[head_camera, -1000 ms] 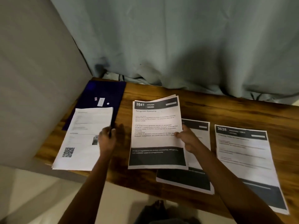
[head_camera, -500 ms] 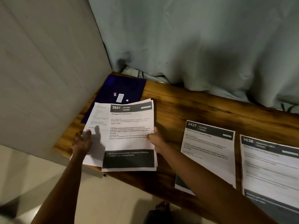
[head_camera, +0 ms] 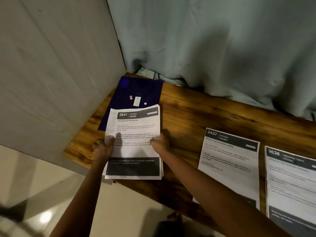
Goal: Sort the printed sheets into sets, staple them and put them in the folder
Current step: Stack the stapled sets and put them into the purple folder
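A set of sheets headed 2641 (head_camera: pixel 135 127) lies on top of the left stack of sheets at the table's left end. My left hand (head_camera: pixel 103 147) holds the stack's left edge, thumb on top. My right hand (head_camera: pixel 159 142) grips its right edge, thumb on the paper. The dark blue folder (head_camera: pixel 136 90) lies flat behind the stack, partly under it. The sheet headed 2437 (head_camera: pixel 229 161) and the sheet headed 3638 (head_camera: pixel 290 182) lie to the right. No stapler is in view.
The wooden table (head_camera: pixel 196 117) stands in a corner, with a grey wall (head_camera: pixel 51 65) on the left and a pale curtain (head_camera: pixel 213 40) behind. The front table edge runs under the stack, which overhangs it slightly. A bare foot (head_camera: pixel 172 216) shows on the floor below.
My right hand carried the 2641 set leftwards from the middle of the table onto the left stack, covering it. My left hand shifted to the stack's left edge. The camera turned left.
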